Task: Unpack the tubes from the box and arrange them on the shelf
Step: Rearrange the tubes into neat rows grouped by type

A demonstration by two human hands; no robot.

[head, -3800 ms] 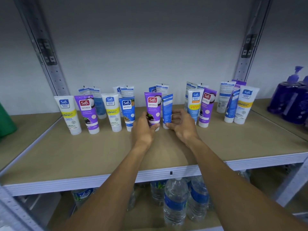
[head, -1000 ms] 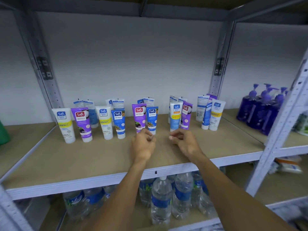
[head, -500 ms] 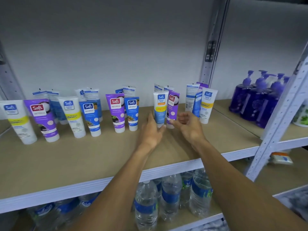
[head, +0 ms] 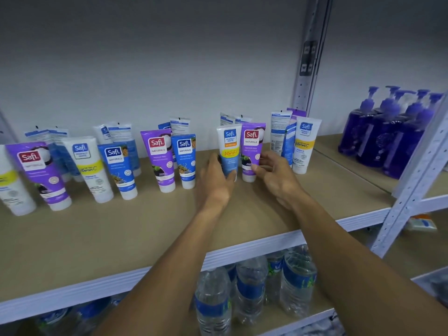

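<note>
Left hand (head: 215,177) curled round upright white-and-blue plastic tube (head: 229,146); right hand (head: 275,174) pinched adjacent purple plastic tube (head: 252,144). Both stood toward back edge of beige wooden shelf (head: 121,229).

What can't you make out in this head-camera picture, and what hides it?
Head view:
- White-and-blue tube: lower part behind the left hand.
- Purple tube: lower right behind the right hand.
- Back-row tubes: fronts hidden by the front row.
- Leftmost white tube: cut by the left edge.
- Label small print: blurred, too small.
- Box: out of frame.
</note>
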